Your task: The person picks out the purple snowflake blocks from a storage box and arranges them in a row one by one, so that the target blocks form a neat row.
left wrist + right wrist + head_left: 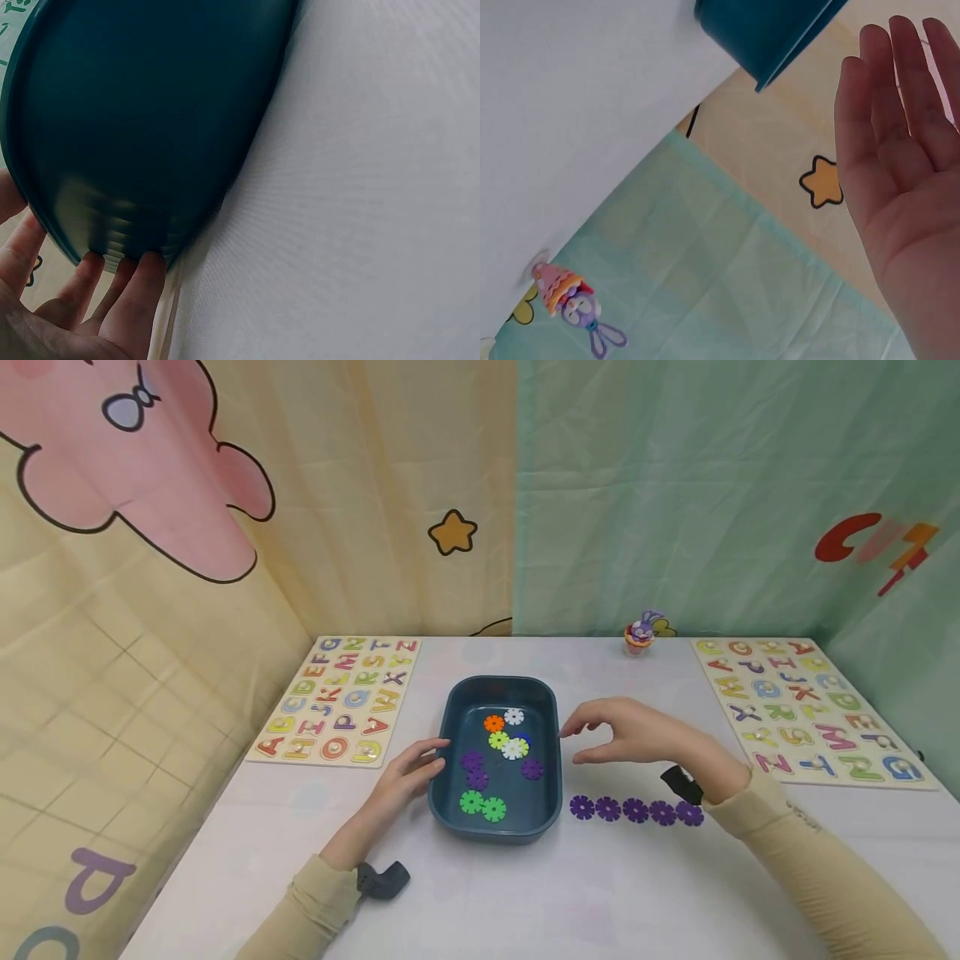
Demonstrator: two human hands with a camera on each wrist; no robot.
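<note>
A dark blue plastic tub (450,793) stands mid-table and holds several flower-shaped discs: orange (493,723), white (513,717), yellow-green, purple (472,762) and green (471,802). My left hand (416,767) rests with straight fingers against the tub's left wall (142,127); the fingertips (142,264) touch its lower edge. My right hand (611,733) hovers empty just right of the tub, fingers relaxed and loosely bent, the palm (900,165) bare in the right wrist view. A row of purple discs (635,810) lies on the table below that hand.
Two wooden alphabet puzzle boards lie flat, one at the back left (341,700), one at the back right (810,710). A small purple rabbit toy (640,633) stands at the table's far edge. Curtains hang behind. The white tabletop (525,902) stretches toward me.
</note>
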